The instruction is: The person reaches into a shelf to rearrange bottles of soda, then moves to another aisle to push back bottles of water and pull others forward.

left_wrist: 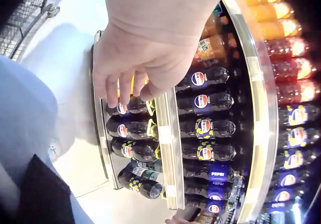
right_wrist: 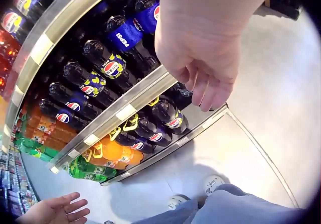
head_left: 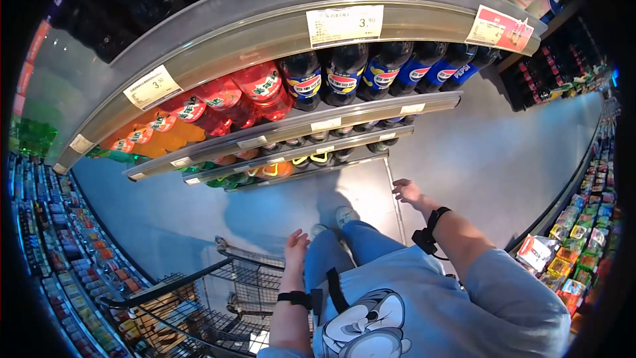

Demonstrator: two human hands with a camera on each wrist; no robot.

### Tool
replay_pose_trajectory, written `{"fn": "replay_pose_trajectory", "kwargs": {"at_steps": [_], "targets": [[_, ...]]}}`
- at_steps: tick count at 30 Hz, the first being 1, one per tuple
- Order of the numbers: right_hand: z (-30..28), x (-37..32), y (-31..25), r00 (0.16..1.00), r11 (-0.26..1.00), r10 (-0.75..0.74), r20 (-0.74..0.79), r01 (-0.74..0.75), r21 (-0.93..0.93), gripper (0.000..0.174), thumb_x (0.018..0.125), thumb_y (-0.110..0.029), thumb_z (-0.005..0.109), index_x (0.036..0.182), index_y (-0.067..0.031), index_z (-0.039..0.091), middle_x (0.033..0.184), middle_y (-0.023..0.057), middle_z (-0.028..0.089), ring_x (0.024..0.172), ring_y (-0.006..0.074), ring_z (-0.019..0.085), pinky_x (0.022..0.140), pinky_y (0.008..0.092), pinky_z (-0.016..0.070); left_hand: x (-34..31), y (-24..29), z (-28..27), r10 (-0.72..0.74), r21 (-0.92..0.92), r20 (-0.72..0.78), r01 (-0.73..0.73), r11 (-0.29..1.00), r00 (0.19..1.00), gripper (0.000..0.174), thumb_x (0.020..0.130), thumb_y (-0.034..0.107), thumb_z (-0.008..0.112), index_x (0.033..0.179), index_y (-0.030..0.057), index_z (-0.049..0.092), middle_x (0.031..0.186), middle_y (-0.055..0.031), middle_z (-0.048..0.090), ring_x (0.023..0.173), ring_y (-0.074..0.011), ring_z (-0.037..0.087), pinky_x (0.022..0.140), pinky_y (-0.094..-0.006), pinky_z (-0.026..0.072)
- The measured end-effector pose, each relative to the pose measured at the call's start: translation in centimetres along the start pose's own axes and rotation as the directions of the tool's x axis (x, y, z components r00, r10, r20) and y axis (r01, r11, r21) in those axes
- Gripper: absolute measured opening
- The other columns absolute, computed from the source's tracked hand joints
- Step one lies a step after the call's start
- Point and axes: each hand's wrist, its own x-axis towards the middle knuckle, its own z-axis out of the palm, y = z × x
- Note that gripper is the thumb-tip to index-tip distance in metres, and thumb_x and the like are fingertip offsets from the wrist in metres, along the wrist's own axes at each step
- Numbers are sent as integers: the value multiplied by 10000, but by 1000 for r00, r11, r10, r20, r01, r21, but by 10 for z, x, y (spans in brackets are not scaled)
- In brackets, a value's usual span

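Observation:
In the head view the left hand (head_left: 297,246) hangs beside the thigh, above the cart, and the right hand (head_left: 407,192) is held out over the floor near the shelf's lower end. Both have loosely bent fingers and hold nothing. The left wrist view has the left hand (left_wrist: 143,61) hanging with slack fingers in front of dark cola bottles (left_wrist: 205,128). In the right wrist view, the right hand (right_wrist: 203,63) droops loosely, with cola bottles (right_wrist: 113,66) behind it. Red soda bottles (head_left: 265,89) and orange ones (head_left: 175,134) stand on the upper tier.
A wire shopping cart (head_left: 192,292) stands at the person's left. The curved shelf edge (head_left: 265,33) with price tags spans the front. Packed shelves line the far left (head_left: 73,245), and a display of packaged goods (head_left: 570,258) is at the right. Grey floor (head_left: 477,139) lies between.

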Motion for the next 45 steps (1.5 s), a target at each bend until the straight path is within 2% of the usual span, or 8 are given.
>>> {"fn": "replay_pose_trajectory", "kwargs": {"at_steps": [2, 10, 14, 20, 34, 35, 40, 45], "targets": [[3, -3, 7, 998, 997, -60, -28, 59, -52, 502, 833, -157, 500, 1314, -16, 529, 1135, 163, 657, 883, 252, 658, 690, 340, 505, -8, -10, -7, 3, -67, 17, -2, 998, 1000, 409, 888, 151, 632, 1284, 92, 547, 1141, -88, 654, 919, -174, 641, 725, -298, 465], [16, -30, 33, 994, 994, -29, -110, 17, -109, 429, 847, -93, 480, 1247, 26, 580, 1088, 200, 666, 904, 264, 660, 757, 351, 557, -42, -5, -33, -64, -4, 51, 64, 998, 997, 408, 904, 178, 619, 1296, 96, 536, 1160, -73, 656, 955, -166, 636, 756, -278, 463], [29, -3, 75, 981, 929, -135, -141, 76, -363, 384, 845, -144, 509, 1196, -60, 640, 1146, 207, 655, 1074, 323, 631, 929, 386, 507, -61, 2, -48, -32, -43, 46, 34, 998, 998, 418, 913, 192, 611, 1310, 93, 529, 1191, -80, 643, 1006, -174, 620, 820, -290, 456], [60, -84, 28, 961, 763, -278, -1, 220, -608, 386, 844, -150, 513, 1203, -68, 632, 1205, 212, 623, 1166, 346, 568, 1014, 394, 447, -83, -4, -87, 60, -37, 87, -57, 998, 994, 398, 916, 202, 615, 1300, 123, 545, 1230, -74, 624, 1040, -192, 615, 872, -327, 442], [19, -121, 109, 937, 829, -302, -176, 167, -534, 377, 812, -122, 541, 1163, -38, 650, 1163, 223, 642, 1130, 354, 593, 984, 402, 469, -135, 6, -120, 43, -38, -31, -45, 998, 999, 332, 947, 116, 545, 1279, 90, 539, 1140, -72, 661, 867, -115, 656, 666, -214, 484], [13, -125, 116, 939, 835, -283, -195, 141, -532, 366, 815, -127, 547, 1154, -44, 656, 1159, 218, 646, 1127, 352, 596, 980, 404, 472, -128, -2, -124, 67, -6, -14, -67, 998, 998, 353, 917, 160, 591, 1262, 101, 548, 1154, -87, 658, 947, -187, 664, 710, -262, 497], [-12, -142, 155, 937, 828, -204, -285, 10, -561, 354, 824, -126, 548, 1156, -113, 671, 1141, 189, 663, 1094, 340, 619, 948, 397, 497, -139, 7, -108, 74, 2, -28, -74, 997, 997, 358, 928, 165, 573, 1275, 88, 544, 1165, -87, 657, 958, -176, 662, 730, -256, 494], [-20, -144, 171, 941, 850, -216, -261, 50, -524, 326, 834, -105, 541, 1131, -69, 670, 1134, 212, 658, 1119, 356, 605, 973, 400, 481, -143, 4, -101, 115, 44, 35, -117, 992, 993, 397, 927, 192, 579, 1305, 82, 533, 1176, -79, 653, 966, -167, 652, 793, -267, 485]]}}
